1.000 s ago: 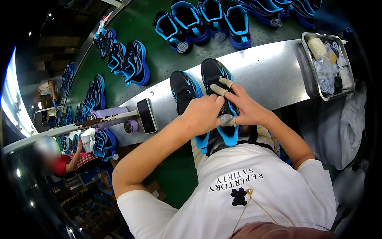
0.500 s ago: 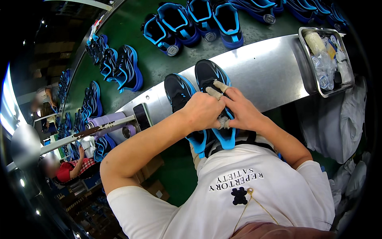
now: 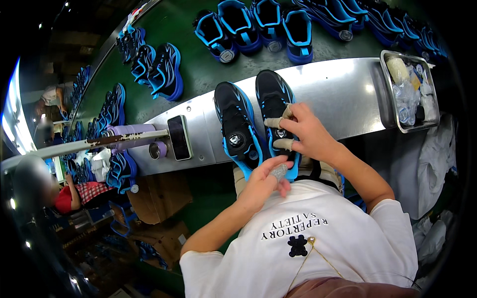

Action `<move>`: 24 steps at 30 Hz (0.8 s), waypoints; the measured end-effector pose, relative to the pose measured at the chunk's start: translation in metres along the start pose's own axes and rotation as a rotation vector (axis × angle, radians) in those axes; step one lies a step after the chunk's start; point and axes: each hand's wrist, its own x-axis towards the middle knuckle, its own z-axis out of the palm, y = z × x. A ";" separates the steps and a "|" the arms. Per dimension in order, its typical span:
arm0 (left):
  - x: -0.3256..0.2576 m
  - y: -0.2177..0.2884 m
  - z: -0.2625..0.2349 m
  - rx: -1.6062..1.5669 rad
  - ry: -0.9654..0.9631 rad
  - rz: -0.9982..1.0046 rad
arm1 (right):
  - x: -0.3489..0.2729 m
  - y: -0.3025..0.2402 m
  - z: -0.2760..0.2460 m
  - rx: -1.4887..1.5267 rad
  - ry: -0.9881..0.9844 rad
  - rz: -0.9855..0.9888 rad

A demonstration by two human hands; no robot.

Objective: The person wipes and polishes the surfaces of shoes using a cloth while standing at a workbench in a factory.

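Two black-and-blue sneakers lie side by side, toes pointing away from me: the left sneaker (image 3: 233,116) and the right sneaker (image 3: 271,94). Each has a round dial on its tongue. My right hand (image 3: 310,131), with beige finger covers, has its bent fingers on the right sneaker's upper, around its dial (image 3: 281,133). At the heel end of that sneaker is my left hand (image 3: 266,181), a grey wrap on one finger. Its fingers are loosely bent and apart, with nothing seen between them. The heel is partly hidden behind this hand.
The sneakers lie on a metal ledge (image 3: 338,99) beside a green surface (image 3: 198,79) bearing several more sneakers. A metal tray (image 3: 435,107) of small parts stands at right. Leftward are a phone (image 3: 179,138), a purple bottle (image 3: 134,130) and a worn metal bar (image 3: 99,141). Other people sit farther left.
My hands, together over the right sneaker before, are now apart. The left has drawn back toward the heel, uncovering the left sneaker's dial; the right stays on the upper. The view has shifted.
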 end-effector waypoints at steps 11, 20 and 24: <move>0.025 -0.022 0.002 -0.477 -0.150 0.167 | -0.002 -0.006 -0.014 0.203 -0.167 0.209; 0.024 -0.022 0.003 -0.511 -0.172 0.189 | 0.000 -0.008 -0.014 0.208 -0.165 0.217; 0.027 -0.021 0.004 -0.538 -0.199 0.168 | 0.002 -0.012 -0.011 0.094 -0.210 0.211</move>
